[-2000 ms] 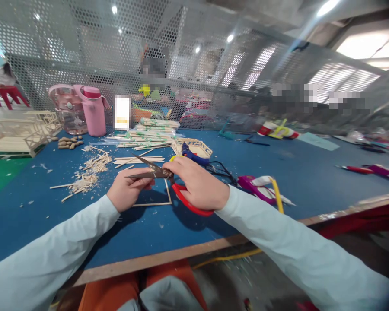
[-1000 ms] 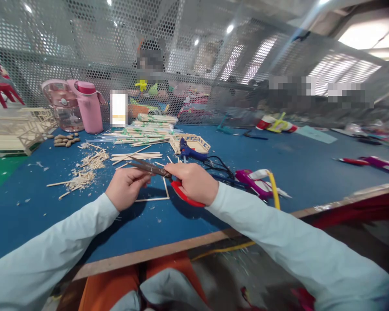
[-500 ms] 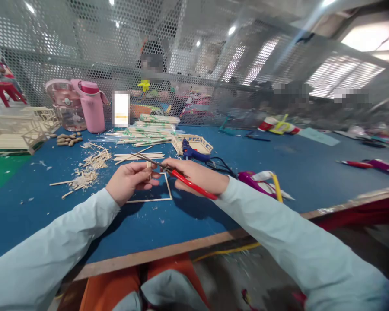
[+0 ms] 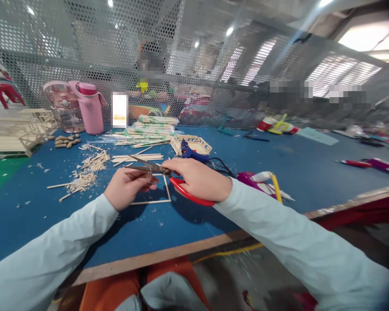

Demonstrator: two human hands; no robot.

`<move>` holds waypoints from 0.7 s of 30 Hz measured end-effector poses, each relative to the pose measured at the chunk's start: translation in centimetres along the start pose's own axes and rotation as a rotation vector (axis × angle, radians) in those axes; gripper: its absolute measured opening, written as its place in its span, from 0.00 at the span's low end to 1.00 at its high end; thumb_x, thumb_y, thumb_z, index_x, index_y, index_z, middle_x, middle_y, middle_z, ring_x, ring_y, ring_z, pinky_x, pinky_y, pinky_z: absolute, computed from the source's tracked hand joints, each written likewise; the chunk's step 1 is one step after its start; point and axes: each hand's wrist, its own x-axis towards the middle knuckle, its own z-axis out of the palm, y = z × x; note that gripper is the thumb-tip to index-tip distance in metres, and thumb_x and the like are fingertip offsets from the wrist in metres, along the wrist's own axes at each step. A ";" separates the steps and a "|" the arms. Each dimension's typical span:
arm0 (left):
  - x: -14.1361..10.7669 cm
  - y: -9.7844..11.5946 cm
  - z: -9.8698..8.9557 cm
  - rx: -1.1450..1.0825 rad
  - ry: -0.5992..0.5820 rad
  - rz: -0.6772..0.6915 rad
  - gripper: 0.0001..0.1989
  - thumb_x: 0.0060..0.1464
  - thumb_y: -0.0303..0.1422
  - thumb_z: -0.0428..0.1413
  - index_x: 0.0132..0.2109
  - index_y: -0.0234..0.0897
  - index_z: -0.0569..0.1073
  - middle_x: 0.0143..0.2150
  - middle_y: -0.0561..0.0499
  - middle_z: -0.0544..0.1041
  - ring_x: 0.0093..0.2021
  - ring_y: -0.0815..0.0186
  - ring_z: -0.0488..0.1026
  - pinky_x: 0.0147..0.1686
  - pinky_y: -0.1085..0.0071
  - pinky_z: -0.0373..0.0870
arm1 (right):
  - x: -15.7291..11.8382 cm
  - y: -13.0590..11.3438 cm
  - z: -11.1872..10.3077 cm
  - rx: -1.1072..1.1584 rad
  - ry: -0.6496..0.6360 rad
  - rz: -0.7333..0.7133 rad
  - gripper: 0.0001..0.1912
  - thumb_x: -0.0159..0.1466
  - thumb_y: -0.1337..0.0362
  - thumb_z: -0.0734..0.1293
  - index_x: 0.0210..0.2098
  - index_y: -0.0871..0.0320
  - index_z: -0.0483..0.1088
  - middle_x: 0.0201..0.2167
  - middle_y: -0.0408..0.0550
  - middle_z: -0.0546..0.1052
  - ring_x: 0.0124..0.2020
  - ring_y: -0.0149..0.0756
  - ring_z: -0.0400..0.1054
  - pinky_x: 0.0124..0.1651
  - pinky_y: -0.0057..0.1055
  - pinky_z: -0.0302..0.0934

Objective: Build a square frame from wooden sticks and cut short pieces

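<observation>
My right hand (image 4: 202,178) grips red-handled scissors (image 4: 184,190), whose blades are parted and point left over the fingers of my left hand (image 4: 126,185). That left hand is closed in a pinch; the short wooden stick in its fingertips is largely hidden behind the blades and fingers. Below both hands a thin rectangular stick frame (image 4: 166,188) lies on the blue table, partly covered by my left hand. Just behind them rests a small row of loose wooden sticks (image 4: 139,158).
Stick offcuts (image 4: 92,166) are heaped left. Behind stand a pink bottle (image 4: 91,110), peanuts (image 4: 66,141) and packed sticks (image 4: 155,127). A blue glue gun (image 4: 194,151) lies by a wooden tray (image 4: 203,142); a purple glue gun (image 4: 246,179) lies right. Wooden models (image 4: 16,134) stand far left.
The scissor blades have opened wider, and the handles have spread in my right hand. The stick end that showed above my left fingers is now mostly hidden by the blades.
</observation>
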 end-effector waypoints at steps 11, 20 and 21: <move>1.1 -0.2 -0.7 -0.343 0.095 -0.177 0.07 0.45 0.28 0.60 0.34 0.34 0.72 0.31 0.48 0.79 0.31 0.69 0.76 0.24 0.81 0.70 | 3.6 2.1 3.3 0.661 0.512 0.113 0.11 0.53 0.70 0.62 0.37 0.60 0.63 0.26 0.42 0.67 0.25 0.28 0.60 0.32 0.27 0.57; 0.9 -0.5 -0.6 -0.381 0.003 -0.240 0.11 0.41 0.31 0.63 0.34 0.33 0.73 0.21 0.56 0.71 0.20 0.77 0.69 0.24 0.82 0.69 | 3.6 1.4 5.2 0.848 0.334 -0.122 0.22 0.49 0.61 0.71 0.42 0.57 0.64 0.36 0.45 0.71 0.36 0.32 0.66 0.42 0.32 0.62; 0.9 -0.5 -0.5 -0.377 0.005 -0.246 0.10 0.41 0.31 0.63 0.33 0.32 0.73 0.22 0.55 0.72 0.21 0.77 0.69 0.24 0.82 0.69 | 3.5 1.4 5.4 0.825 0.340 -0.109 0.23 0.49 0.61 0.71 0.43 0.57 0.64 0.35 0.46 0.71 0.36 0.33 0.66 0.42 0.32 0.62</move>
